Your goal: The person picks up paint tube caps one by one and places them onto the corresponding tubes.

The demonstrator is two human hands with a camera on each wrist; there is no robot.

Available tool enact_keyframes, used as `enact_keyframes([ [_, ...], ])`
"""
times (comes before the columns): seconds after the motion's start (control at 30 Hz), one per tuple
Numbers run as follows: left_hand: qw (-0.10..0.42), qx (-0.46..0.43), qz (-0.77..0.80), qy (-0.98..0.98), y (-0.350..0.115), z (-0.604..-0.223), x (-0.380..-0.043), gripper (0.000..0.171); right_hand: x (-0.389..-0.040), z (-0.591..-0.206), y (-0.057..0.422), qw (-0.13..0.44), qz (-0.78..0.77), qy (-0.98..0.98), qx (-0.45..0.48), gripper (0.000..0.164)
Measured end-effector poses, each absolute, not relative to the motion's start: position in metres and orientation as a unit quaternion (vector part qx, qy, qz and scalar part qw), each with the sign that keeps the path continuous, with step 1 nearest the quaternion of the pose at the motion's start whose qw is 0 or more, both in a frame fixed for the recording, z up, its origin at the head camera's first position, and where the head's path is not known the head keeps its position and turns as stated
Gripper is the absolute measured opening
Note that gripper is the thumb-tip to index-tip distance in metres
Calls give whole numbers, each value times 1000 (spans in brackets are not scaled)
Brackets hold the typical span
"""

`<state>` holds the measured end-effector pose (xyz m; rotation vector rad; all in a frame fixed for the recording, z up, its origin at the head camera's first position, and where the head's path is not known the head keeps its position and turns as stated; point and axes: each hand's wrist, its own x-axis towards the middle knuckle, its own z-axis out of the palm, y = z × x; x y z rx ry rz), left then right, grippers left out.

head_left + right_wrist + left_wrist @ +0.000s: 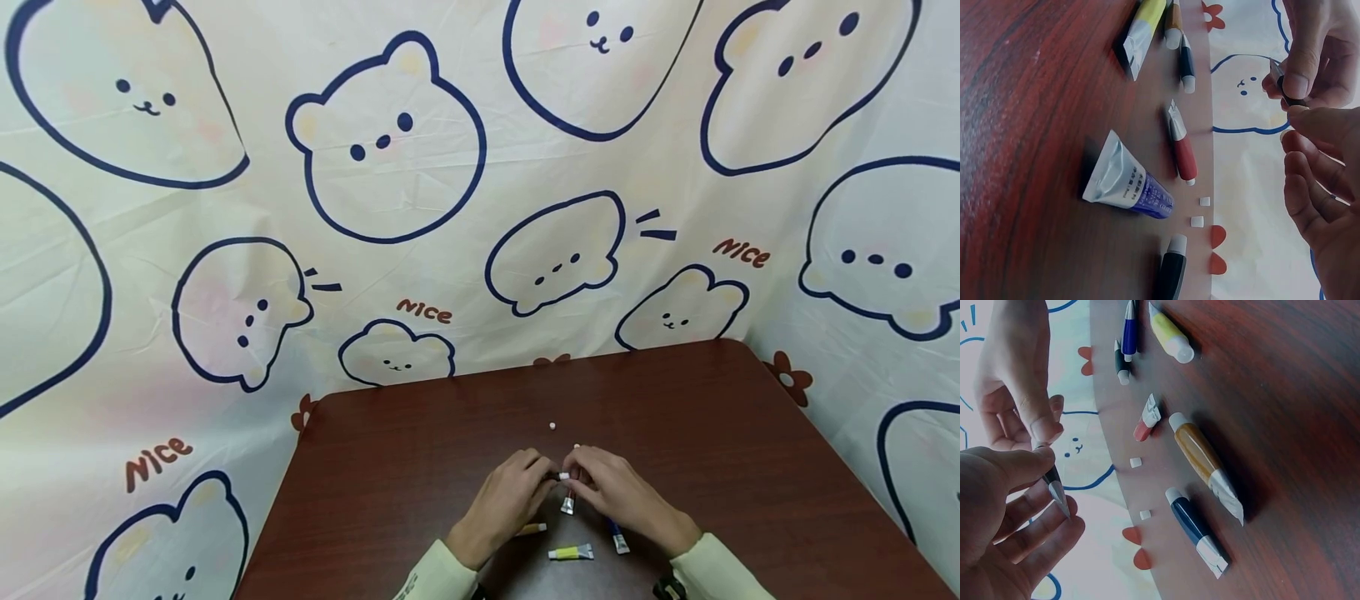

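In front of me my left hand (504, 498) holds a small black paint tube (1052, 476) with a silver crimped end between thumb and fingers. The thumb and a fingertip of my right hand (628, 498) pinch the tube's white cap end (564, 476). Both hands meet there, above the table. Below them lies a red paint tube (1182, 147), its end bare with a small white nozzle. Two small white caps, a nearer cap (1197, 221) and another cap (1205, 201), rest beyond the red tube.
On the brown table (405, 467) lie a yellow tube (572, 552), an ochre tube (1200, 450), a blue tube (1129, 181) and dark tubes, one a dark tube (1194, 522) near the ochre one. A printed cloth (390, 183) hangs behind the table's far edge.
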<state>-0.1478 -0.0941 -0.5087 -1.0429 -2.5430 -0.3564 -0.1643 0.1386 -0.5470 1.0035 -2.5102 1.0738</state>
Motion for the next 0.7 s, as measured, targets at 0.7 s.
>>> enact_keyframes([
  [0.7,183,-370,-128,-902,-94,-510,-147,12,-162,-547,140,117,373,-854,343,25],
])
